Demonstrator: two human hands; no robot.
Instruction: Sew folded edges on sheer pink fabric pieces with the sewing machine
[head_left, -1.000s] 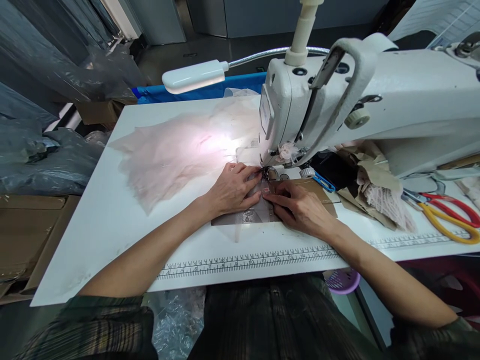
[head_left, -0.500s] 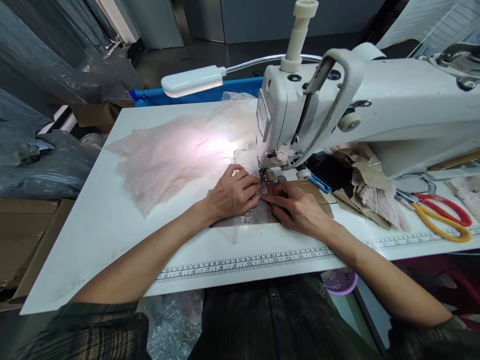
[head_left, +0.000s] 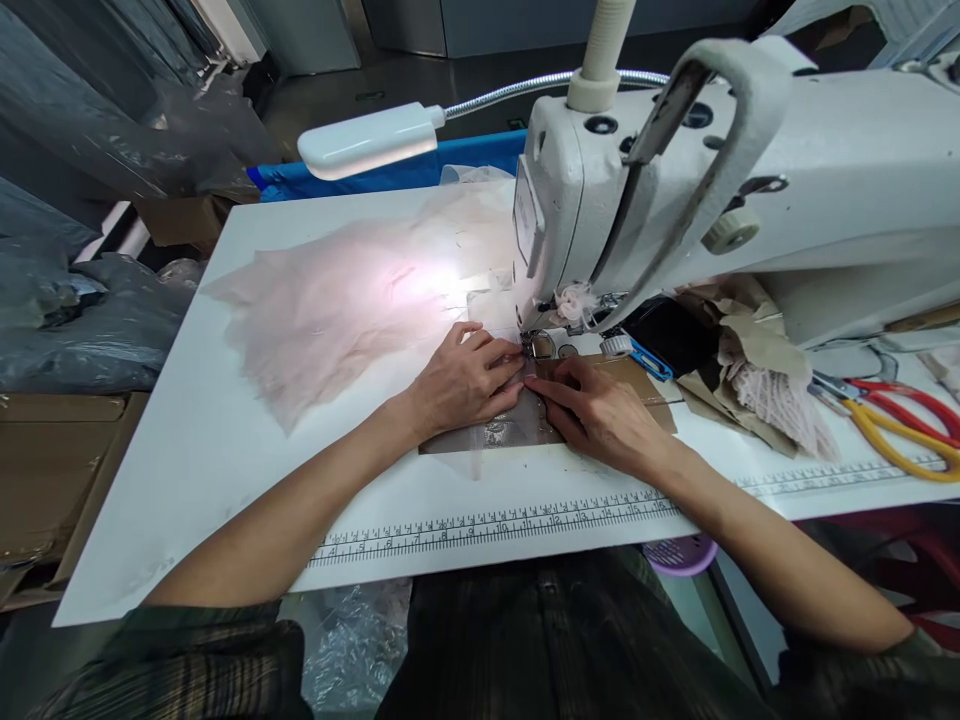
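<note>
A thin, sheer pale pink fabric (head_left: 315, 320) spreads over the white table left of the sewing machine (head_left: 562, 190), and a narrow part of it runs under the presser foot (head_left: 531, 343). My left hand (head_left: 472, 378) rests on that part just left of the foot, fingers bent and closed on the fabric. Right in front of the foot, my right hand (head_left: 592, 405) pinches the fabric's edge between thumb and forefinger. The two hands' fingertips nearly meet, and they hide the fabric between them. Brown sheet material (head_left: 630, 385) lies beneath my right hand.
A lamp (head_left: 371, 140) on a bendy neck lights the fabric. Right of the hands lie a blue clip-like tool (head_left: 651, 360), a dark phone-like object (head_left: 671, 335), crumpled brown paper (head_left: 739, 375) with lace, and scissors (head_left: 904, 430) with red and yellow handles. A printed ruler (head_left: 480, 530) follows the front edge.
The view has shifted slightly, so the sewing machine looks larger and the scissors sit farther right. Both hands keep nearly the same place and grip by the presser foot.
</note>
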